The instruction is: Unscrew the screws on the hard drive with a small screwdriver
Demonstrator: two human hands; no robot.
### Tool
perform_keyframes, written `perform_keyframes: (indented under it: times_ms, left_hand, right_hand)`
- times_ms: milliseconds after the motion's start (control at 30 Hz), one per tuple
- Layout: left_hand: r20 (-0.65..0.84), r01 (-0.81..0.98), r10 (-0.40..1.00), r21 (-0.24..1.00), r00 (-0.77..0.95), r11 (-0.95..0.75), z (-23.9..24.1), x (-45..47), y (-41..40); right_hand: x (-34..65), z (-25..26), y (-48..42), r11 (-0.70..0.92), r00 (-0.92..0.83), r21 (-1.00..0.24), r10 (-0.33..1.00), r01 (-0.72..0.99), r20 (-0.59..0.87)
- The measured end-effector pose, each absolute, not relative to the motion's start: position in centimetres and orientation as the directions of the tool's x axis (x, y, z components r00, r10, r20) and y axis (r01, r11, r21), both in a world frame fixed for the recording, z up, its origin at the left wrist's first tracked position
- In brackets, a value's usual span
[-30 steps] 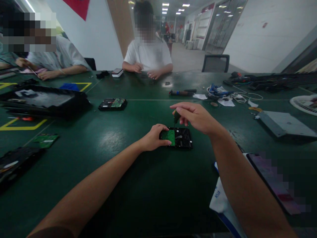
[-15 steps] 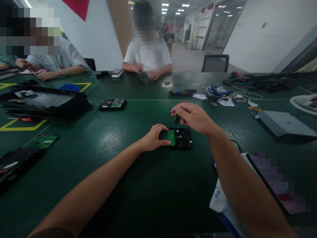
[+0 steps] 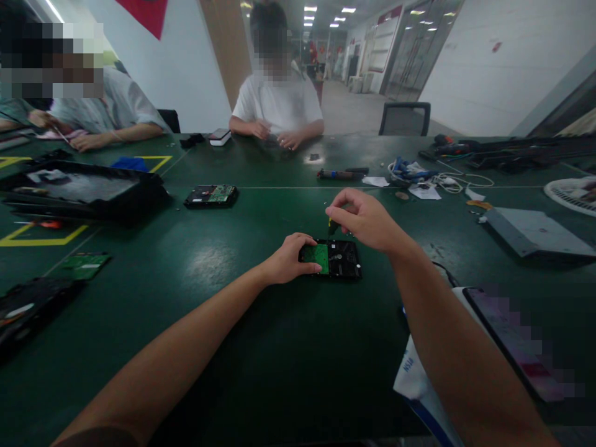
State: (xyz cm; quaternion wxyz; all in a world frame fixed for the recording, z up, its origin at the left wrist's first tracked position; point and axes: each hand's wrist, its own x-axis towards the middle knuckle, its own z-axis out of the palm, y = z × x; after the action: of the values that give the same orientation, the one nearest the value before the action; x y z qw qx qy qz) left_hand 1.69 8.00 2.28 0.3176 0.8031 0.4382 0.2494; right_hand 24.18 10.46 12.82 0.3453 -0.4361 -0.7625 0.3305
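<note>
A black hard drive [image 3: 342,259] with a green circuit board [image 3: 319,254] facing up lies on the green table [image 3: 261,347] in front of me. My left hand [image 3: 291,257] rests curled over the drive's left end, thumb on the green board, holding it down. My right hand [image 3: 361,218] hovers just behind the drive, fingers pinched round a small screwdriver [image 3: 331,225] with a yellow-and-dark handle that points down at the drive's far edge.
A second hard drive [image 3: 212,195] lies further left, a loose green board [image 3: 86,264] at left, and a black tray [image 3: 79,189] beyond it. Tools and cables [image 3: 414,174] sit at the back right, a grey case [image 3: 535,233] at right. Two people work across the table.
My right hand has dropped lower and closed in on the drive's far edge, its fingers turning round the screwdriver. My left hand has stayed on the drive.
</note>
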Motion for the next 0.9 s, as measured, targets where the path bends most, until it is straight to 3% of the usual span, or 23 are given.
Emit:
perform_keyframes:
  times_ms: [167, 333, 633, 900]
  left_hand:
    - [0.145, 0.532, 0.854, 0.726, 0.5, -0.435, 1.93, 1.59, 8.18]
    - [0.138, 0.538, 0.856, 0.724, 0.499, -0.431, 1.85, 1.6, 8.25]
    - [0.11, 0.546, 0.855, 0.727, 0.506, -0.416, 2.05, 1.48, 8.19]
    - [0.163, 0.54, 0.845, 0.704, 0.509, -0.461, 1.55, 1.57, 8.43]
  right_hand:
    - [24.09, 12.86, 10.51, 0.429, -0.468, -0.826, 0.851, 0.364, 0.236]
    - [24.27, 12.77, 10.74, 0.324, -0.476, -0.905, 0.864, 0.274, 0.165]
    - [24.48, 12.66, 10.9, 0.414, -0.326, -0.777, 0.902, 0.475, 0.281]
    - [23.84, 12.55, 10.68, 0.431, -0.424, -0.825, 0.866, 0.365, 0.265]
